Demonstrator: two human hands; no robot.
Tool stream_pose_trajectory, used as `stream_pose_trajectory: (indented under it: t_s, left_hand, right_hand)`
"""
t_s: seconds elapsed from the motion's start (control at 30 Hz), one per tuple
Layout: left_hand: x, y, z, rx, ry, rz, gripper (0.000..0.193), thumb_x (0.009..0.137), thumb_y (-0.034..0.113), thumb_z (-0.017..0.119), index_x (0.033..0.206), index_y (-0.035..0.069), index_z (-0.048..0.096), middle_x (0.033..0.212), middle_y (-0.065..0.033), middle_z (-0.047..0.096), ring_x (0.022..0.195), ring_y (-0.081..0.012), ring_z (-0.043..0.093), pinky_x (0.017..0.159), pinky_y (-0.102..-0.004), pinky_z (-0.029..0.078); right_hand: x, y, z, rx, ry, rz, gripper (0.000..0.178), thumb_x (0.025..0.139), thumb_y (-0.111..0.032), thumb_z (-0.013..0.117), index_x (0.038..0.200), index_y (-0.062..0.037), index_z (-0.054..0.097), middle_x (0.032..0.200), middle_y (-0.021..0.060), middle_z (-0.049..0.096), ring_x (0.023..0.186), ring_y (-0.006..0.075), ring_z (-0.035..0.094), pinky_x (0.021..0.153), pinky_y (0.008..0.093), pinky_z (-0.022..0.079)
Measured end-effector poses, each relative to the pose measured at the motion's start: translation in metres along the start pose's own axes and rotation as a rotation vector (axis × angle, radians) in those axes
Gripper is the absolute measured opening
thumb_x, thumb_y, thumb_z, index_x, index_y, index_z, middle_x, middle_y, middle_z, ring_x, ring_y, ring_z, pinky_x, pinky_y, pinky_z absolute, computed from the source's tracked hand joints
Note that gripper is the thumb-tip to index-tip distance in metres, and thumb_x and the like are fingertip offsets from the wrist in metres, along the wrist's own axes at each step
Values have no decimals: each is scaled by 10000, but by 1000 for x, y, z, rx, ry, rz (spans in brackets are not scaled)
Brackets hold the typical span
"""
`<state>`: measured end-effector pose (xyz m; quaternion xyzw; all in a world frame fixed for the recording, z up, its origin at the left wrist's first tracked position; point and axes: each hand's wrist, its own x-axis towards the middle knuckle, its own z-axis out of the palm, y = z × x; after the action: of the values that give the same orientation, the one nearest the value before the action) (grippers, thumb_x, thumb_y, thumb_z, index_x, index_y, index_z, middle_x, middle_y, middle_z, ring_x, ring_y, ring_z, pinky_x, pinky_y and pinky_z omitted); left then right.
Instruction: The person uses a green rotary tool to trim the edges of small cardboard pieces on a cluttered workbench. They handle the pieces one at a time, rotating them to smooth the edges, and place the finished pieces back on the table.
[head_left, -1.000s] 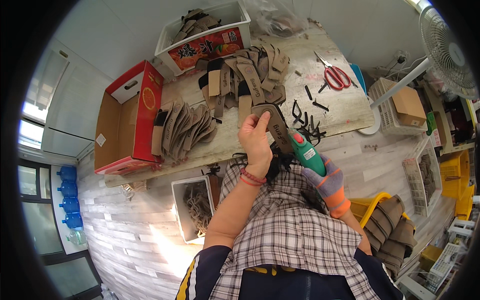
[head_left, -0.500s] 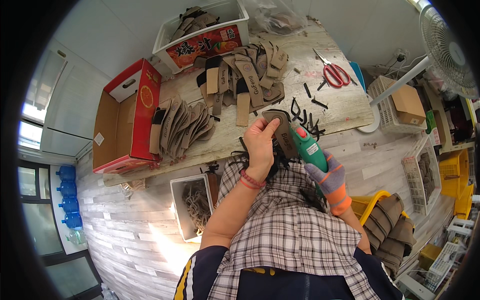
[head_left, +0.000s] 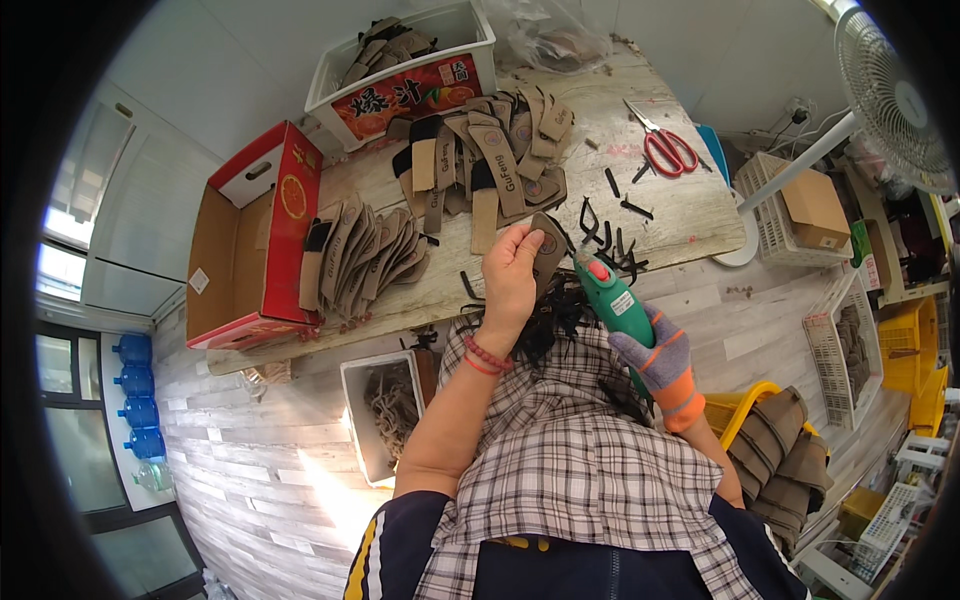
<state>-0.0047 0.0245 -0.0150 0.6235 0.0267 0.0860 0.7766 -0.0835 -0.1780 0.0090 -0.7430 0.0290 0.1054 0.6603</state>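
Note:
My left hand grips a brown sole-shaped cardboard piece just in front of the table's near edge. My right hand, in a grey and orange glove, holds a green electric cutter with a red button, its tip against the piece's lower right edge. Black trimmed strips lie on the table right behind the cutter. Piles of brown cut pieces with black bands sit further back, and another fanned pile lies to the left.
A red cardboard box stands open at the table's left end, a white bin of pieces at the back. Red scissors lie at the right. A white crate sits on the floor. A fan and baskets stand to the right.
Both hands with the piece and cutter stay close together near the table edge; the view shifted slightly. The cutter tip has moved along the piece's edge.

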Motion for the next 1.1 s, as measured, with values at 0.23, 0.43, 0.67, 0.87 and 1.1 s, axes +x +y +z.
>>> stream_pose_trajectory:
  t_s: [0.23, 0.43, 0.67, 0.87, 1.1]
  left_hand:
    - [0, 16, -1, 288, -85, 120, 149, 919, 85, 518, 908, -54, 574, 830, -60, 534, 776, -146, 511, 724, -251, 414]
    - [-2, 8, -4, 313, -197, 114, 145, 909, 83, 530, 885, -55, 566, 801, -63, 504, 750, -159, 493, 705, -252, 401]
    - [-1, 13, -7, 334, -333, 95, 148, 906, 88, 540, 880, -55, 564, 768, -71, 479, 742, -165, 492, 692, -261, 402]
    - [13, 31, -18, 745, -401, 370, 170, 884, 166, 575, 833, 5, 599, 750, -60, 525, 770, -220, 491, 760, -315, 356]
    - [26, 50, -22, 895, -496, 529, 143, 871, 174, 571, 812, 45, 592, 715, -33, 496, 762, -214, 459, 784, -318, 331]
  right_hand:
    - [-1, -6, -1, -33, -4, -3, 502, 770, -166, 765, 1183, 22, 550, 944, 64, 659, 825, 91, 608, 725, 223, 509]
    - [0, -7, -1, 56, -5, 22, 500, 771, -140, 761, 1189, 24, 542, 936, 60, 654, 807, 87, 606, 705, 219, 514]
    - [2, -4, 0, 98, 24, -43, 425, 790, -160, 735, 1130, 24, 560, 779, 31, 625, 615, 70, 545, 553, 213, 453]
    - [2, -4, -6, 75, 4, -57, 419, 787, -138, 729, 1137, 21, 560, 787, 31, 628, 618, 70, 549, 556, 214, 458]
    - [3, 2, -13, -58, -5, -110, 428, 782, -133, 731, 1143, 19, 559, 820, 30, 634, 655, 71, 558, 588, 218, 471]
